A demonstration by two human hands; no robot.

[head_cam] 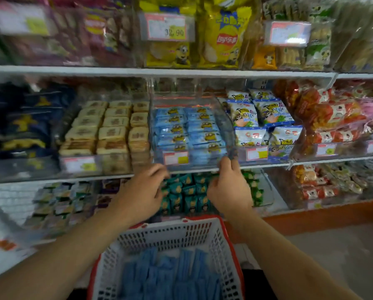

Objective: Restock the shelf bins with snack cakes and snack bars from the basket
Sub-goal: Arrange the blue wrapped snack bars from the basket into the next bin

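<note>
A clear plastic bin point(225, 126) on the middle shelf holds rows of light-blue snack cake packs point(190, 131). My right hand point(228, 187) pinches the bin's lower front right corner. My left hand point(144, 191) reaches up under the bin's front left corner with curled fingers; whether it grips the bin I cannot tell. Below both arms a white basket with a red rim point(170, 234) holds several blue packs point(170, 276) standing on edge.
Left of the blue bin is a bin of beige cakes point(107, 131); to its right, panda-print snack bags point(259, 118). Teal packs point(187, 191) fill the lower shelf behind my hands. Yellow chip bags point(222, 35) stand on the top shelf. An orange base board point(324, 215) runs low right.
</note>
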